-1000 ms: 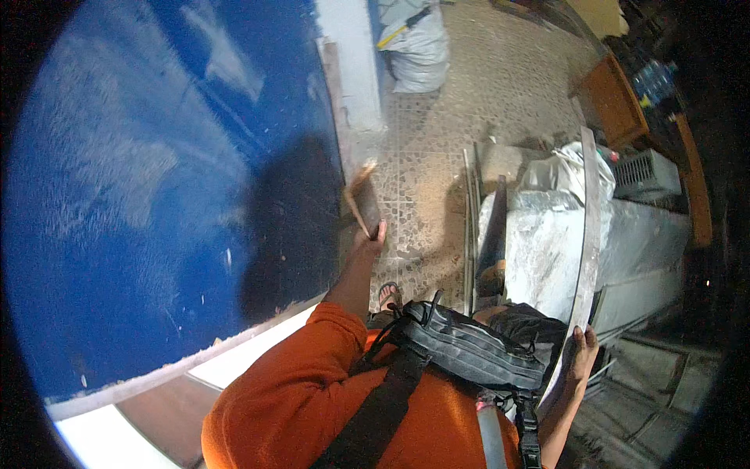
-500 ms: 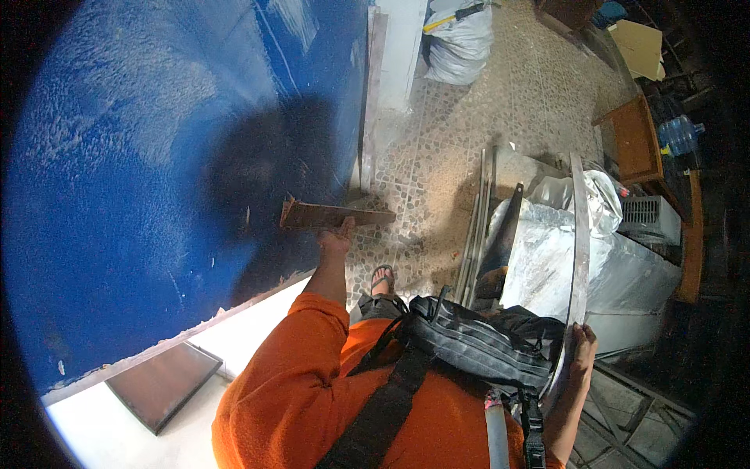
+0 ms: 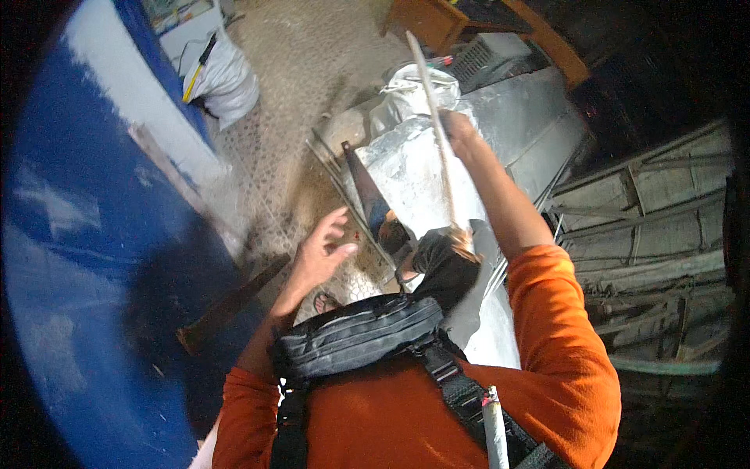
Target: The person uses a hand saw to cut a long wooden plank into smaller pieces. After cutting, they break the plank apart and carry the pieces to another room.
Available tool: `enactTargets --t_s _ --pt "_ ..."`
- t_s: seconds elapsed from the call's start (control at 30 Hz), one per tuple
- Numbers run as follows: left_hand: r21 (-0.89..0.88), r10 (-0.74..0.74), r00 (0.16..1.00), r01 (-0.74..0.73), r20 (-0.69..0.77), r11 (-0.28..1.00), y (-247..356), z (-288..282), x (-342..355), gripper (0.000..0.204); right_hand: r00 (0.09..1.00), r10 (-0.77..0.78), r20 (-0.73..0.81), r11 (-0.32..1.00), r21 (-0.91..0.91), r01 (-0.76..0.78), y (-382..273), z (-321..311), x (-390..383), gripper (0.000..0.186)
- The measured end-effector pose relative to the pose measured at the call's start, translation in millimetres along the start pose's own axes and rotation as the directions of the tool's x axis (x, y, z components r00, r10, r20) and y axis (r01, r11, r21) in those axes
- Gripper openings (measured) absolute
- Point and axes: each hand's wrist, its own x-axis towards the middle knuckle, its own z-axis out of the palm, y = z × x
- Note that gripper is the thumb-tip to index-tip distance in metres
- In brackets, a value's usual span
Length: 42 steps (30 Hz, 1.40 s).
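My left hand is open, fingers apart with nothing in them, above the patterned floor. Below and left of it a brown board lies at the foot of the blue wall. My right hand is closed on a long, narrow wooden strip, held over a large pale, scuffed slab-like object, with the strip's rough end toward me. Beside the slab are thin long bars and a dark saw-like piece. A black bag sits across my front.
A white sack with a yellow-and-black tool stands up ahead by the wall. A white bundle, a grey slatted box and wooden furniture are at the back. Dark framework fills the right.
The view has turned rightward. My left hand has let go of the brown board, which is now lower, by the wall. My right hand has raised the strip and swung it forward over the pale slab.
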Motion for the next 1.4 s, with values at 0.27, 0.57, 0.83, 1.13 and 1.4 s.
enactTargets --t_s 0.27,0.57,0.83,1.13,1.4 --pt "0.257 0.728 0.590 -0.807 0.348 0.531 160 5 64 0.090 0.985 0.135 0.108 0.987 0.075 -0.144 6 95 -89 0.031" --pt "-0.213 0.558 0.621 -0.541 0.551 0.813 192 33 66 0.036 0.718 -0.516 0.468 0.833 0.078 0.548 46 74 -193 0.014" --pt "-0.509 0.457 0.815 -0.241 0.356 0.827 210 11 79 0.035 0.859 0.148 0.491 0.989 -0.095 -0.116 82 117 -160 0.023" --pt "-0.832 0.490 0.797 0.028 0.353 0.554 203 -42 108 0.099 0.528 -0.420 0.738 0.426 -0.353 0.833 133 144 -181 0.072" --pt "-0.404 0.154 0.983 -0.181 -0.099 0.897 78 -63 97 0.065 0.708 -0.217 0.672 0.723 -0.377 0.579 169 170 -201 0.048"
